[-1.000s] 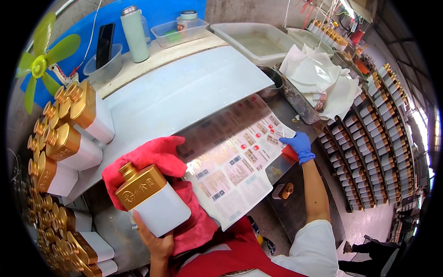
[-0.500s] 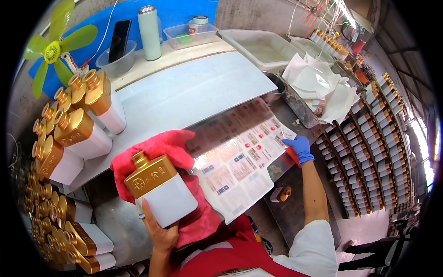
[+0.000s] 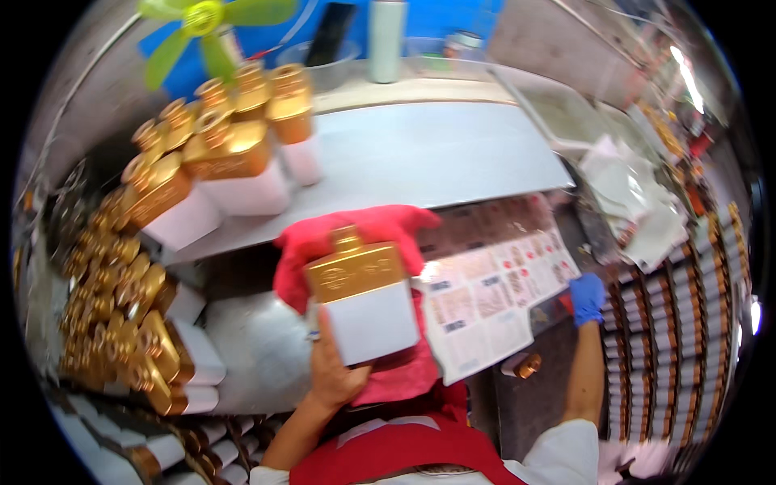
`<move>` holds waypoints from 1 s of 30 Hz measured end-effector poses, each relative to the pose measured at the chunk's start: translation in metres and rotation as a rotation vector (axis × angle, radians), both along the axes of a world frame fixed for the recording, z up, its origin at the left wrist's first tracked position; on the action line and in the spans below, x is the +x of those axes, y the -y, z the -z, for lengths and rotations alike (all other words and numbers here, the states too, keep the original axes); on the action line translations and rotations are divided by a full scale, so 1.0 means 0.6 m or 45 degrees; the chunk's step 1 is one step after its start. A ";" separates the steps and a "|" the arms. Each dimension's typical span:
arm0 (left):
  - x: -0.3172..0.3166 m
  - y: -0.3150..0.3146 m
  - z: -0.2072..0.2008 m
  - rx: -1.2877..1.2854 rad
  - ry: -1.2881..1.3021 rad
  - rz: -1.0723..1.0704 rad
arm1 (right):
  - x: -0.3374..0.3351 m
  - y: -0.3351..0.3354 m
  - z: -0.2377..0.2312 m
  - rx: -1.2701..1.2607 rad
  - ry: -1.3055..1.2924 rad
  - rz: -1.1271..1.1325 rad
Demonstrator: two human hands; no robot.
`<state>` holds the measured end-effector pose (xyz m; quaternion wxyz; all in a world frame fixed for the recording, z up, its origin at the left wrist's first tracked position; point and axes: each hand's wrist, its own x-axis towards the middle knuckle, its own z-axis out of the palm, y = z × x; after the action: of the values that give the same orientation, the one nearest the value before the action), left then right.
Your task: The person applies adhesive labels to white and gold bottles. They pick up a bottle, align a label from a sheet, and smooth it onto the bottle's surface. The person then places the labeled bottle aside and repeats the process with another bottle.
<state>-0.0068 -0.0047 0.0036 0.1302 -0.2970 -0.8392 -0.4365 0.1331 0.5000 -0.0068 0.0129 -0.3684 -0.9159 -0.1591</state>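
My left hand (image 3: 330, 376) grips a flat-shouldered bottle (image 3: 373, 319) by its lower left side. The bottle is white below and gold above, with an embossed gold shoulder and a short neck. It stands nearly upright in front of a bunched red cloth (image 3: 408, 378). In a blue glove, my right hand (image 3: 588, 299) is closed at the right edge of a printed label sheet (image 3: 477, 356). A small red piece (image 3: 566, 304) shows beside the glove; blur hides what the fingers hold.
Gold-topped bottles (image 3: 234, 162) stand on the left of the pale board (image 3: 420, 153), with more below them. A small bottle (image 3: 521, 365) lies on the dark bench. White sheets (image 3: 622, 182) lie at right, above racks of bottles (image 3: 667, 339). A green fan (image 3: 202, 18) is at upper left.
The view has swung, so the scene sits farther right. The bottle is more upright in my left hand. My right hand remains by the label sheet's right edge.
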 end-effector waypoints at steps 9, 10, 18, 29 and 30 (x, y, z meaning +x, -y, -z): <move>-0.011 0.012 0.005 0.137 0.107 0.073 | -0.065 0.123 -0.093 -0.131 -0.347 -0.285; -0.011 0.009 0.006 0.132 0.101 0.074 | -0.074 0.146 -0.114 -0.198 -0.377 -0.348; -0.005 0.001 0.009 0.236 0.247 0.088 | -0.100 0.218 -0.210 -1.177 -0.681 -0.337; -0.013 0.037 0.011 0.486 0.571 0.382 | -0.160 0.445 -0.280 -1.364 -0.119 -0.871; -0.015 0.039 0.005 0.663 0.669 0.403 | -0.172 0.463 -0.287 -1.488 -0.091 -0.900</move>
<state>-0.0156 -0.0280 0.0008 -0.0867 -0.2579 -0.6491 -0.7103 0.0302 0.2224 0.1655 -0.1067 0.0011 -0.9157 0.3874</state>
